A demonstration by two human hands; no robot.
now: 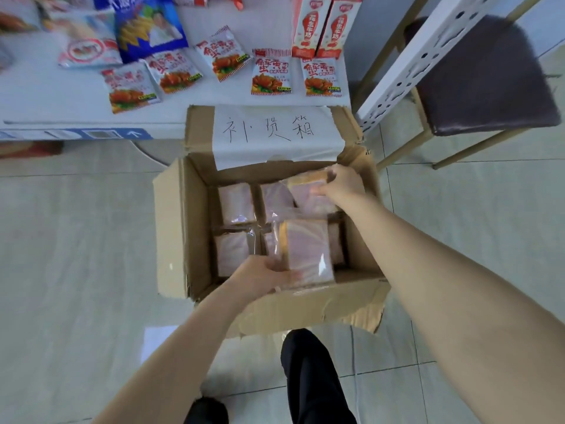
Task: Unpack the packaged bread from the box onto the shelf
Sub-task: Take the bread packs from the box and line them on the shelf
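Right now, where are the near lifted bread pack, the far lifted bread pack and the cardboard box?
near lifted bread pack (308, 249): head view, top face.
far lifted bread pack (305, 198): head view, its wrapped face.
cardboard box (198, 228): head view, left wall.

One wide-angle camera, worn on the person's head, looks forward and steeply down from close above the open cardboard box (174, 234), which fills the middle of the view on the tiled floor (76, 240). The white shelf (46, 96) crosses the far left, and a chair (483, 81) stands at the far right.
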